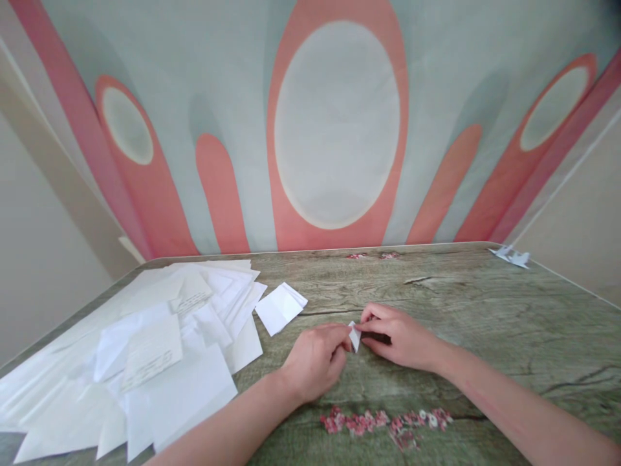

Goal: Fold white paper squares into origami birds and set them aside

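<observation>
Between my two hands, a small folded piece of white paper (356,338) is held just above or on the wooden table; I cannot tell which. My left hand (317,357) pinches its left side, fingers curled in. From the right, my right hand (395,336) grips the paper's other edge between thumb and fingertips. The paper has a pointed, narrow shape with a crease down it. Part of it is hidden behind the fingers. Left of the hands lies a small stack of white paper squares (281,309).
A large spread of white paper sheets (184,395) covers the table's left side. Small pink flower decorations (359,422) line the near edge, with more red bits at the back. Folded white paper shapes (512,255) sit at the far right corner. A patterned backdrop (252,188) rises behind the table (485,304).
</observation>
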Motion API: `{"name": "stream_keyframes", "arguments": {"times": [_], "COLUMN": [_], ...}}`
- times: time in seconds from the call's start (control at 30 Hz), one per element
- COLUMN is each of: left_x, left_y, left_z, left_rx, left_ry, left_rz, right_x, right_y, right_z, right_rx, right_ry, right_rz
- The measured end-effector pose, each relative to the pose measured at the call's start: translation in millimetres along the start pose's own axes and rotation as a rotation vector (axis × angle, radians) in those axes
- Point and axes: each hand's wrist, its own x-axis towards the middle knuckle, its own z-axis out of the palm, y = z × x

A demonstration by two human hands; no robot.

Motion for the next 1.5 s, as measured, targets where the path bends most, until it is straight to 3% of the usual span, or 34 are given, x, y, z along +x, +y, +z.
{"name": "stream_keyframes", "arguments": {"times": [0.23,0.83,1.5], "left_x": [7.7,17.8,17.7], "left_y": [-14.3,-19.5,-20.5], "left_z": [4.6,5.1,5.9], "left_rx": [-0.123,-0.087,-0.184], "left_ry": [0.065,0.119,0.129], "left_rz": [-0.089,-0.106,-0.084], "right_x": [1.7,4.8,5.5], "right_y": [2.4,-4.8,-6.1], "right_z": [8.6,18.7,21.9], "right_rx": [-0.034,0.157,0.207], "right_ry": [0.038,0.102,0.117], "right_rz": [-0.082,0.117,0.139]}}
